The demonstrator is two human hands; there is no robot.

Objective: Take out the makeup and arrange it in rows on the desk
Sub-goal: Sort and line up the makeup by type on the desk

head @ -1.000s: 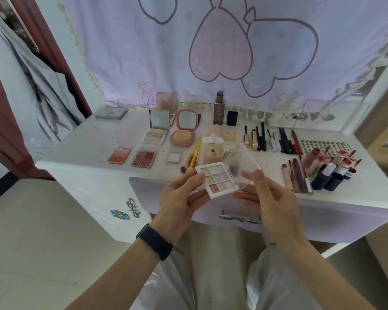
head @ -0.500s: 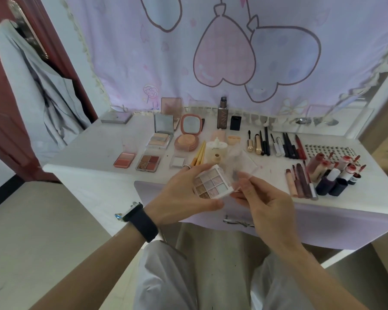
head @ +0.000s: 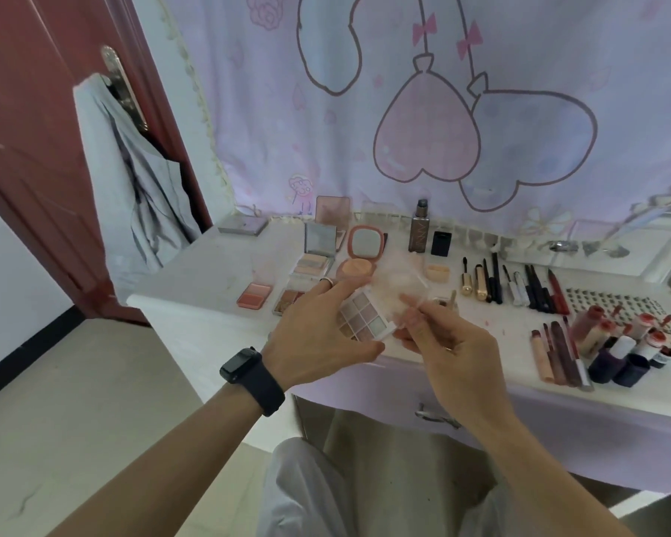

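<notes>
A small white eyeshadow palette (head: 365,317) with several pale pans is held over the desk's front edge. My left hand (head: 318,335) grips its left side, thumb under it and a ringed finger along its top. My right hand (head: 446,343) pinches the palette's clear lid (head: 399,282), which stands open and looks blurred. On the white desk (head: 210,281) makeup lies in rows: palettes and compacts at the left, pencils and mascaras at the right.
A blush palette (head: 253,295) and a round pink compact (head: 361,257) lie behind my hands. Lipsticks (head: 613,343) crowd the desk's right front. A brown bottle (head: 419,230) stands by the curtain. A red door with hung clothing is at the left.
Both hands moved forward and up over the desk with the palette. The palette has turned, and the view has tilted upward.
</notes>
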